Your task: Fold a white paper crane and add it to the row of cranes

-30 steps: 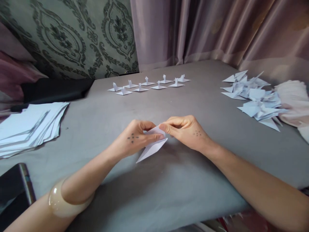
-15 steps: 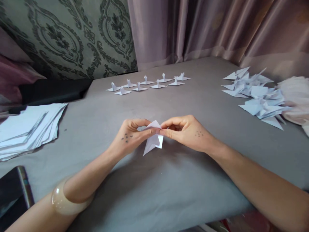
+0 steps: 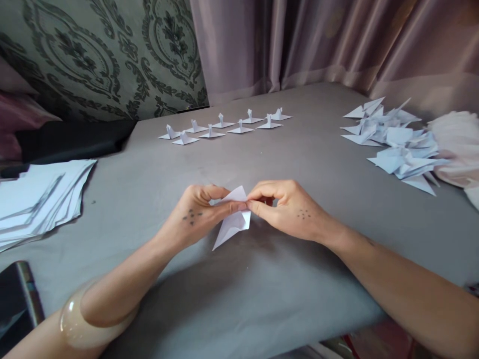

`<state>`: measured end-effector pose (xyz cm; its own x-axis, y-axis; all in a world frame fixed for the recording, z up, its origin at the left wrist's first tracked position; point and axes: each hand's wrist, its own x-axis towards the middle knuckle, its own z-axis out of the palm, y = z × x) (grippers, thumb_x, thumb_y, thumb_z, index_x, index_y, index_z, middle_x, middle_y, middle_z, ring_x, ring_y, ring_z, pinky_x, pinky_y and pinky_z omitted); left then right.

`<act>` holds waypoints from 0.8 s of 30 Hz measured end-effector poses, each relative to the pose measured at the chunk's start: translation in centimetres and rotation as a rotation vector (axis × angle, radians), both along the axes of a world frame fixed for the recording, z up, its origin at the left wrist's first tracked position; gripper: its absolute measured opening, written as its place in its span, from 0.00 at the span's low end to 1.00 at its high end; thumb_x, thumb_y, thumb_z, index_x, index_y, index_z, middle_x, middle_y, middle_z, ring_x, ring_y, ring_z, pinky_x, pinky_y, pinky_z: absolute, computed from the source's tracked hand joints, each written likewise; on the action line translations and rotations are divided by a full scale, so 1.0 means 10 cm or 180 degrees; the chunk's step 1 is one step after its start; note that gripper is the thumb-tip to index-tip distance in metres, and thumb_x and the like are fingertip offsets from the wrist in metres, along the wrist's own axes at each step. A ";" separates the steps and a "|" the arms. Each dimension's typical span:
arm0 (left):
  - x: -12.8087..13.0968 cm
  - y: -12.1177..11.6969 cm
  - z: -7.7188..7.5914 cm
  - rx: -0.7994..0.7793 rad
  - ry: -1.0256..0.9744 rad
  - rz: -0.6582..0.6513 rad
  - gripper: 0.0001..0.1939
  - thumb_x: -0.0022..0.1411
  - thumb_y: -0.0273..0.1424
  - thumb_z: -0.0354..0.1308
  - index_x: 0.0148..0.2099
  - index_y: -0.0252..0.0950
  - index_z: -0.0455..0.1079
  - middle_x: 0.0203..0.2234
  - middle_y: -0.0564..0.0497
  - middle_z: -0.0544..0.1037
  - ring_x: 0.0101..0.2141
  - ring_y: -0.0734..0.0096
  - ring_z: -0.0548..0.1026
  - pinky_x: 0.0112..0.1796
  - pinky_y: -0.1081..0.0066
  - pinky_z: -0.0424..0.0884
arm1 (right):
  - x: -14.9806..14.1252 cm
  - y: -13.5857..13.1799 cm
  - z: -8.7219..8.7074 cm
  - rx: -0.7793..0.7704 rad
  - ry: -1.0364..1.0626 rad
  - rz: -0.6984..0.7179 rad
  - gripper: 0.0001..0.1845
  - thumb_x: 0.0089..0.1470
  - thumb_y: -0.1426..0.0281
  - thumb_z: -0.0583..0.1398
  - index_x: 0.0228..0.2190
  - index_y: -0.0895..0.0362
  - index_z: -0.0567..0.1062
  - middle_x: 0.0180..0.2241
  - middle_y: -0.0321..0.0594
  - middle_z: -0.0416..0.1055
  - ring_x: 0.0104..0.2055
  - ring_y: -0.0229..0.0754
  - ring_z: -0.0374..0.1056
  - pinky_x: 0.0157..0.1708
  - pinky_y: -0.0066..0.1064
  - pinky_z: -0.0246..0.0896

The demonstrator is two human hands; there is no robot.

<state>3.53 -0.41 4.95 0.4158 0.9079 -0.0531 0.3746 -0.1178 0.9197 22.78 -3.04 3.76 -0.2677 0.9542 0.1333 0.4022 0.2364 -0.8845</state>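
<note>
- Pinching with both hands: left hand (image 3: pixel 196 212) has its thumb (image 3: pixel 232 206) on the near face of the folded paper (image 3: pixel 230 230), its other fingers (image 3: pixel 215 192) behind.
- Right hand (image 3: pixel 290 207): thumb and fingers (image 3: pixel 267 190) closed together at the paper's right edge, just beside the left thumb's tip. What lies between those tips is hidden.
- Paper sits between the two sets of fingers, apparently held above the surface (image 3: pixel 307 159); long point slanting down-left beneath them, short blunt corner straight below.
- Change: a second ago the right thumb lay over the upper part; now it is at the edge. Since the last half second, the long point has swung farther left.
- For the folding in hand: work looks concentrated on a small spot at that edge, left fingers steadying. My judgement.
- Beyond the fingers: nine paper figures (image 3: pixel 240 130), standing in two staggered rows.
- Right of them, well apart: pile of folded paper (image 3: pixel 396 159). Left: stack of sheets (image 3: pixel 56 209).
</note>
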 end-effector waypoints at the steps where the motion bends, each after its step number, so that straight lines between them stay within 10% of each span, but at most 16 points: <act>1: -0.01 0.00 0.00 -0.0006 0.0009 -0.0009 0.10 0.50 0.36 0.69 0.25 0.34 0.77 0.17 0.55 0.70 0.21 0.78 0.63 0.21 0.78 0.58 | 0.00 0.00 0.00 -0.0019 0.0018 -0.0003 0.08 0.52 0.73 0.59 0.26 0.56 0.78 0.25 0.33 0.72 0.27 0.32 0.63 0.28 0.26 0.56; 24: -0.04 0.02 -0.04 -0.0430 -0.0479 0.0181 0.11 0.54 0.38 0.64 0.33 0.34 0.75 0.24 0.53 0.73 0.24 0.77 0.67 0.26 0.77 0.62 | 0.06 0.05 -0.02 -0.0589 0.0519 0.0244 0.10 0.52 0.63 0.63 0.35 0.55 0.76 0.32 0.35 0.75 0.32 0.35 0.68 0.33 0.27 0.63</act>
